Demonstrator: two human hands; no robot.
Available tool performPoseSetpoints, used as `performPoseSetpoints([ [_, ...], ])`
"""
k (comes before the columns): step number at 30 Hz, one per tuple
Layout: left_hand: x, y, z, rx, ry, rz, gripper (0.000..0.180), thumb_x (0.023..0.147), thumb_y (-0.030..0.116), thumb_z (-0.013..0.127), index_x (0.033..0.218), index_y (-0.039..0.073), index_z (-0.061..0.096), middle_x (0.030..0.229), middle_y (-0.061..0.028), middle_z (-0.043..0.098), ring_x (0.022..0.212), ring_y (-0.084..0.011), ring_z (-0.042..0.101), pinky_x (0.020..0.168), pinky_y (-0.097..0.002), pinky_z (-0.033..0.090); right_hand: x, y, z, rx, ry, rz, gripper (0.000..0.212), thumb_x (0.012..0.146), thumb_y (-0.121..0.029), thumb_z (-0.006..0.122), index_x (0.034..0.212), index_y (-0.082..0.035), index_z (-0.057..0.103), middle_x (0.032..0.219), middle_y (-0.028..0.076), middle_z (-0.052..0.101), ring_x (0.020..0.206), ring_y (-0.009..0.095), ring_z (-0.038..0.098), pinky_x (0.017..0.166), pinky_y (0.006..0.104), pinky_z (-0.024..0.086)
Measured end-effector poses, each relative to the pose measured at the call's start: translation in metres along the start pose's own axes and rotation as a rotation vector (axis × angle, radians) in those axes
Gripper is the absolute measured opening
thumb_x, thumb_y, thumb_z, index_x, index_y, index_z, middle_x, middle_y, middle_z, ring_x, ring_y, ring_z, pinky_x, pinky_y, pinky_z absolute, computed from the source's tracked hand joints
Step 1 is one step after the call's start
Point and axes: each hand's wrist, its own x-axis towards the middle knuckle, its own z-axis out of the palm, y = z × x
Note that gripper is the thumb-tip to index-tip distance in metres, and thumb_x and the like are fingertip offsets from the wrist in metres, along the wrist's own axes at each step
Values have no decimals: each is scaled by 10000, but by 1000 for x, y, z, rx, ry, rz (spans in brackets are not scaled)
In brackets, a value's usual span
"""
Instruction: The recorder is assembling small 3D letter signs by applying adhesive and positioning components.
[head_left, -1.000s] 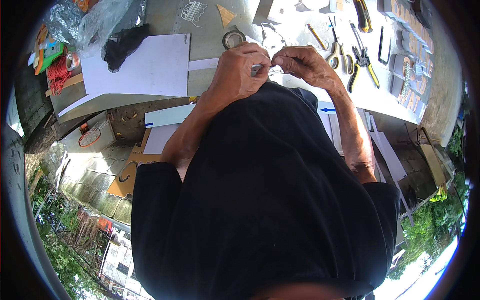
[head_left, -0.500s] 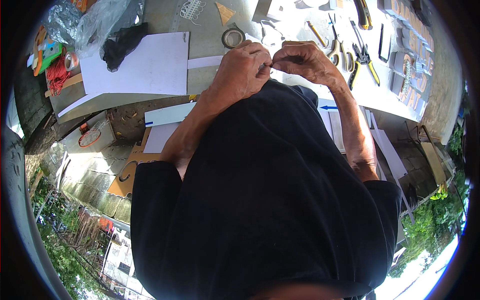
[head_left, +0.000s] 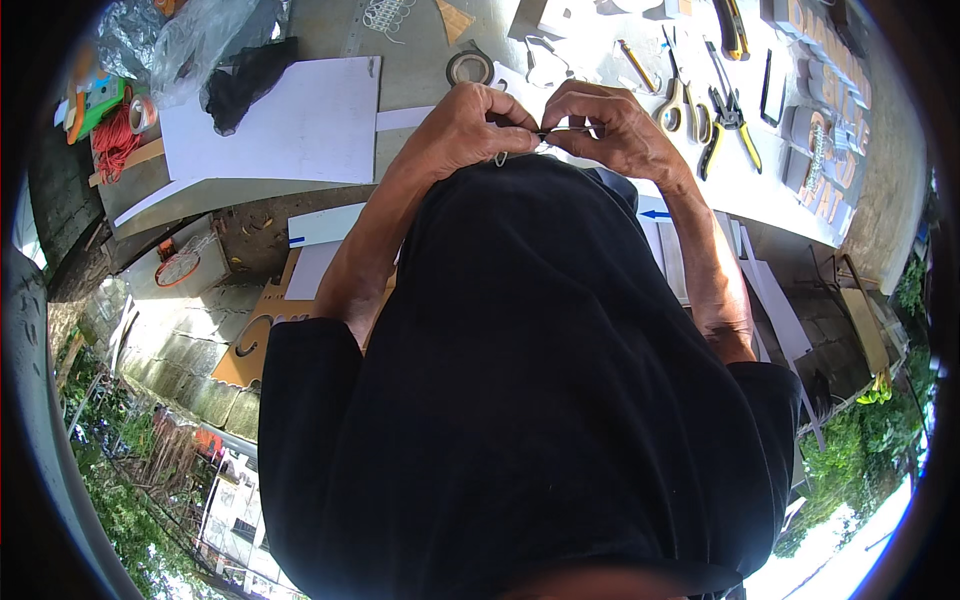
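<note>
My left hand (head_left: 468,128) and my right hand (head_left: 618,128) meet fingertip to fingertip just above the table's near edge, in front of my dark shirt. Both pinch a thin pale wire (head_left: 578,128). One stretch runs straight between the right thumb and fingers, and a small loop (head_left: 500,158) hangs below the left fingers. A tiny dark spot shows where the fingertips join; its kind is too small to tell. Beyond the left hand lies a roll of dark tape (head_left: 469,69). A bent pale wire piece (head_left: 546,62) rests beyond the gap between the hands.
Scissors (head_left: 676,110), yellow-handled pliers (head_left: 730,118), a pencil (head_left: 637,66) and a utility knife (head_left: 732,28) lie to the right. Block letters (head_left: 828,110) line the far right. Leftward are a white sheet (head_left: 300,125), plastic bags (head_left: 195,55) and red cord (head_left: 117,142).
My left hand has turned and its fingers have opened out from a tighter curl. The right fingers have lifted and spread, so the wire and its loop now show.
</note>
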Motion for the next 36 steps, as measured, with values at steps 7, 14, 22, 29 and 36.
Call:
performPoseSetpoints([
  [7, -1, -2, -1, -123, -65, -29, 224, 783, 135, 814, 939, -17, 761, 739, -54, 700, 570, -61, 530, 510, -216, 393, 0, -2, 2, 94, -50, 117, 124, 857, -99, 755, 969, -60, 720, 874, 56, 704, 743, 175, 673, 603, 326, 521],
  [14, 1, -10, -2, 33, -39, 29, 202, 777, 146, 798, 917, 4, 767, 724, -30, 686, 565, -47, 504, 514, -233, 374, 3, -11, 0, 47, -74, 113, 127, 845, -62, 727, 966, -32, 704, 852, 84, 703, 754, 222, 683, 664, 363, 540],
  [22, 5, -16, -3, 103, -60, 93, 262, 738, 184, 798, 924, 1, 777, 780, -85, 713, 674, -120, 604, 628, -270, 454, 1, -1, 6, -53, -107, 1, 83, 892, -78, 705, 959, -43, 671, 894, 76, 677, 795, 201, 680, 702, 355, 566],
  [29, 5, -14, -9, 32, -104, 12, 238, 770, 174, 784, 928, -1, 756, 756, -23, 682, 631, -67, 541, 555, -240, 396, 2, 2, 17, -13, 98, -103, 109, 901, -52, 667, 1009, -43, 652, 957, 64, 677, 842, 197, 689, 696, 339, 549],
  [36, 5, -29, -11, -191, -158, 5, 222, 819, 134, 776, 978, -15, 736, 783, -33, 690, 622, -46, 528, 533, -212, 384, -1, -3, 16, 108, 63, 108, 163, 898, -51, 684, 1058, -73, 664, 960, 39, 721, 868, 146, 706, 640, 297, 562],
])
